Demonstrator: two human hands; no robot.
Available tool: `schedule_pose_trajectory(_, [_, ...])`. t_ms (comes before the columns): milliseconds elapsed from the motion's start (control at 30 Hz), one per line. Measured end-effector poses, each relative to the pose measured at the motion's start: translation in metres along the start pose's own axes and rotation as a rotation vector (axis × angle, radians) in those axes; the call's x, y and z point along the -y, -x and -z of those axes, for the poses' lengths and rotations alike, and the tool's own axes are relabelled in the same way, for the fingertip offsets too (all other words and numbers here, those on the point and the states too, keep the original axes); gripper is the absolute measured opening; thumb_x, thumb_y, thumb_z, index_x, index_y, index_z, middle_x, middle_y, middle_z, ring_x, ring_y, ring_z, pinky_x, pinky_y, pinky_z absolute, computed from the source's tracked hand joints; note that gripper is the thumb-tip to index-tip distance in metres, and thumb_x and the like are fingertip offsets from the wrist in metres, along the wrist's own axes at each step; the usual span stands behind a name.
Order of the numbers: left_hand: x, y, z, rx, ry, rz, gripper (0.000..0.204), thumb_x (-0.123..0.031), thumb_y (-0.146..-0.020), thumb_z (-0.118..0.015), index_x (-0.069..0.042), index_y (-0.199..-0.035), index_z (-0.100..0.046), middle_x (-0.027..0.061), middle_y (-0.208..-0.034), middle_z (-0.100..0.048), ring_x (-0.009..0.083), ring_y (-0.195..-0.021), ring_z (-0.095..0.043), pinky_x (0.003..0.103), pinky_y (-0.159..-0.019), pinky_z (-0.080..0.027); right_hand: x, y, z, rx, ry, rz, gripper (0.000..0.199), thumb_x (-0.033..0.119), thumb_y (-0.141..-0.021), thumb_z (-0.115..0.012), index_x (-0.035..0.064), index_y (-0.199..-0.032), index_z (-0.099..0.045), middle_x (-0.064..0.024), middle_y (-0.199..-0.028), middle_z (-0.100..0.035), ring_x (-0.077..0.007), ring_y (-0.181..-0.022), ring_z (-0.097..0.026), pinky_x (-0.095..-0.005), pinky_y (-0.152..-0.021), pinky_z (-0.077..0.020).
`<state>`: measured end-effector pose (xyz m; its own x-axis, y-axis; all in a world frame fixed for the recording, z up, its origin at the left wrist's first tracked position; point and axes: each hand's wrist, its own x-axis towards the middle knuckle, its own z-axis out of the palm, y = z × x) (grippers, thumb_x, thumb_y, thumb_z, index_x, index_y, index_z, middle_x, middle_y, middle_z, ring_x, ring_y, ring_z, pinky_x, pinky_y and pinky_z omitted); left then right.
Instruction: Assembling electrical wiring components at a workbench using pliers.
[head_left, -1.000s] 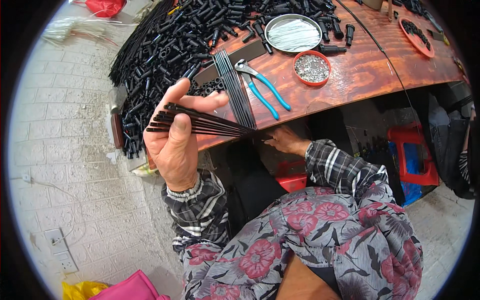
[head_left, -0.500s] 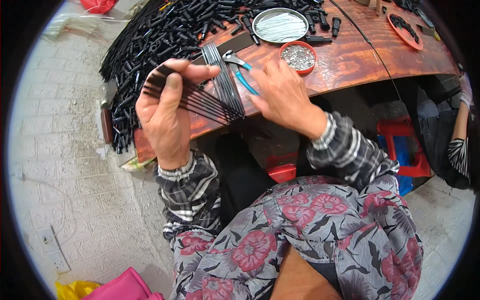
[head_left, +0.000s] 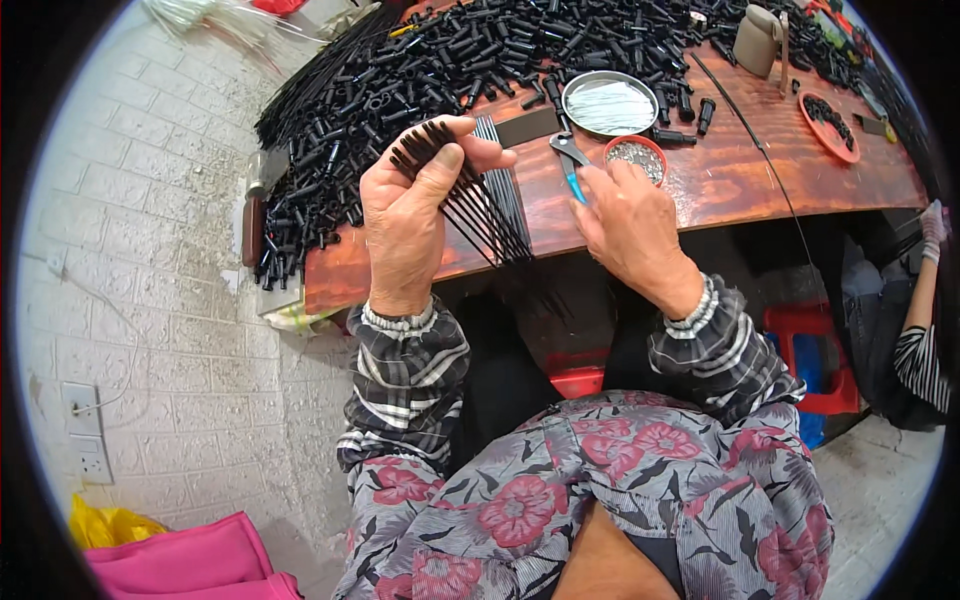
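My left hand (head_left: 408,225) is closed around a fanned bundle of thin black rods (head_left: 492,222). Their dark ends stick up above the thumb, and their other ends slant down past the table edge. Curled over the blue handles of a pair of pliers (head_left: 571,165), my right hand (head_left: 640,232) hides most of the grip; the metal jaws point away from me. Its fingers reach the near edge of a small red dish (head_left: 662,163) of tiny silvery metal pieces. Between the hands, a row of grey rods (head_left: 511,200) lies on the table.
A round metal tray (head_left: 653,112) of pale thin strips stands behind the dish. Black tubular parts (head_left: 440,75) are heaped across the wooden table (head_left: 740,180). An orange plate (head_left: 846,153) holds small black pieces. At the right edge is another person's striped sleeve (head_left: 922,360).
My view has shifted, so the table sits further right. The pliers and my right hand have come closer to the red dish. My left hand still grips the rods.
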<state>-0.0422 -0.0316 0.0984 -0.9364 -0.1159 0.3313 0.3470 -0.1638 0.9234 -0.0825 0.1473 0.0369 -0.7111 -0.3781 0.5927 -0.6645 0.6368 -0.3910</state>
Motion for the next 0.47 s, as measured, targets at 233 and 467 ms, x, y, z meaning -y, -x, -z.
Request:
schedule_pose_trajectory(233, [-0.001, 0.001, -0.001, 0.077, 0.054, -0.037, 0.019, -0.004, -0.085, -0.048, 0.005, -0.101, -0.054, 0.0135, -0.084, -0.061, 0.0214, -0.078, -0.061, 0.030, -0.074, -0.049, 0.019, -0.073, 0.025, -0.127, -0.553, 0.453, 0.032, 0.006, -0.071, -0.062, 0.0090, -0.103, -0.061, -0.0074, -0.085, -0.055, -0.0162, -0.071, -0.055, -0.0279, -0.064, -0.0468])
schedule_pose_trajectory(467, [0.004, -0.009, 0.000, 0.209, -0.012, -0.025, 0.024, -0.006, -0.082, -0.054, 0.007, -0.102, -0.053, 0.0121, -0.090, -0.061, 0.0220, -0.079, -0.061, 0.029, -0.074, -0.049, 0.005, -0.140, 0.023, 0.089, -0.921, 1.002, 0.035, 0.019, -0.087, -0.051, 0.0164, -0.121, -0.048, -0.0053, -0.068, -0.052, -0.0124, -0.057, -0.051, -0.0216, -0.048, -0.0462])
